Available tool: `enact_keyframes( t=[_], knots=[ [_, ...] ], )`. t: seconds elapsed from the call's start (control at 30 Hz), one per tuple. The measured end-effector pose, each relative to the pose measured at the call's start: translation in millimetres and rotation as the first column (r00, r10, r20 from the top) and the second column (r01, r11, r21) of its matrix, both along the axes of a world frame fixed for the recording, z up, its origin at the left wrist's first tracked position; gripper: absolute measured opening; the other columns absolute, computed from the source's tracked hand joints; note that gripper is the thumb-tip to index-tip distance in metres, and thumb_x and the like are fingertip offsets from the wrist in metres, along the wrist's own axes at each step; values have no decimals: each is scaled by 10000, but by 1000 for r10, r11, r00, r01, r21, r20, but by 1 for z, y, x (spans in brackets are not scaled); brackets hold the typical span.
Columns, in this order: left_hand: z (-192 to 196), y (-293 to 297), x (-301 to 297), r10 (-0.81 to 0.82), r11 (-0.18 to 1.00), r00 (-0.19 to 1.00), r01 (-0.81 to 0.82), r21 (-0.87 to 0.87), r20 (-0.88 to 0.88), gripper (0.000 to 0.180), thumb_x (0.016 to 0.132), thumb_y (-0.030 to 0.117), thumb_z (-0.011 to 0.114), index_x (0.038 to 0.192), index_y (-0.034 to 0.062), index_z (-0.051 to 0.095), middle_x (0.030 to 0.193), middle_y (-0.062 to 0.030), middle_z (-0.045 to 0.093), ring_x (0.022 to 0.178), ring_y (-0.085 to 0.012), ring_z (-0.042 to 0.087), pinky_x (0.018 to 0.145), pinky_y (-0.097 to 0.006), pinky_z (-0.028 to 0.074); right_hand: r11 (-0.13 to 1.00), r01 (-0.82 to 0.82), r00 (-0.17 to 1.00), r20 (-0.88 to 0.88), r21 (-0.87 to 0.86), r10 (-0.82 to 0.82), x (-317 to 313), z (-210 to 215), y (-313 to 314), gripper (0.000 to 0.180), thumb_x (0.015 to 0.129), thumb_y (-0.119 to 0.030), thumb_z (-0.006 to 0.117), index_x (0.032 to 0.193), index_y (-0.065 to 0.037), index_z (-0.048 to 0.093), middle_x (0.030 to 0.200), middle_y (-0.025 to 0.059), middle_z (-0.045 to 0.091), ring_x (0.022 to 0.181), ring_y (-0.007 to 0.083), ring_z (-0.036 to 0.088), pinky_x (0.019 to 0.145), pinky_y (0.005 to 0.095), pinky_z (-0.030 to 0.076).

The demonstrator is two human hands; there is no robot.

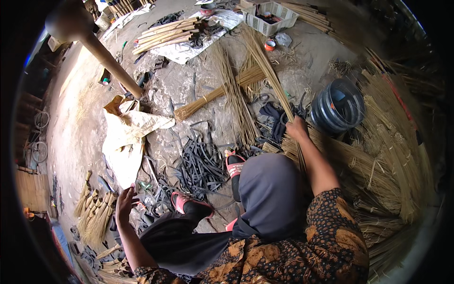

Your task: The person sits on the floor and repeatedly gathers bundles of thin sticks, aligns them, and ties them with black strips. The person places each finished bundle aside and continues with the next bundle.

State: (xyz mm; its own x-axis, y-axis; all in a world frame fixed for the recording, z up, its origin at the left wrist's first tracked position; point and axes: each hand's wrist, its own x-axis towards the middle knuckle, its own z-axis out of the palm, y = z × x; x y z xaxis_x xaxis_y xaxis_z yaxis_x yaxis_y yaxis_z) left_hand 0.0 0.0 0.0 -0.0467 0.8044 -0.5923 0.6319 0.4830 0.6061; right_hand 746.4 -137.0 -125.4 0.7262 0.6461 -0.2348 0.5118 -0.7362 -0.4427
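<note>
"Stick bundle (270,66), long, thin and tan: where is it, exactly?"

"In the person's right hand (297,128), whose fingers are wrapped round it close to the near end. Its far part passes over the right end of a crosswise bunch (203,101) on the ground."

"Why hold it there?"

"I'd judge that a grip near one end gathers the sticks and leaves most of the length free."

"Which way does it point?"

"Away from the person, leaning left. Its long axis runs from the fist up to the far end, near the white crate (282,25). It slants across the crosswise bunch and lies roughly in line with the loose bunch (237,106) to its left."

"And the left hand (125,203)?"

"Well apart from it, fingers parted, grasping nothing I can make out. It is by the lower tip of the pale sack (124,158); whether they touch, I cannot tell."

"What lies around?"

"Black strips (201,163) piled before the feet, perhaps for easy reach; a dark bucket (335,111) beyond the right forearm; and, farther right, a stalk heap (390,161)."
</note>
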Motion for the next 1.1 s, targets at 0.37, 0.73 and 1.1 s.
enact_keyframes(
  t=[0.37, 0.73, 1.1],
  knots=[
    [105, -25, 251, -400, 871, 718, 106, 479, 569, 715, 1015, 403, 693, 1545, 4, 425, 1450, -185, 562, 1235, -267, 618, 1014, -386, 514, 718, -412, 906, 335, 561, 258, -72, 200, 33, 293, 908, -219, 691, 1131, -39, 634, 925, 254, 718, 914, 478, 696, 750, 504, 557],
    [222, -85, 292, -498, 706, 300, -405, 581, 814, 108, 1057, 172, 632, 1045, 73, 591, 684, 19, 484, 573, -87, 466, 553, -277, 405, 308, -437, 593, 14, 845, 805, -322, 226, 8, 321, 916, -113, 711, 1198, -63, 566, 925, 177, 692, 872, 349, 730, 740, 456, 569],
    [17, -178, 266, -73, 866, 755, -276, 418, 651, 178, 944, 59, 756, 1061, 57, 622, 940, -19, 643, 845, -126, 632, 817, -281, 516, 491, -599, 429, -265, 633, 864, -384, 75, -54, 279, 919, -130, 648, 1174, -33, 590, 971, 212, 716, 921, 395, 729, 773, 478, 591]
  ],
)
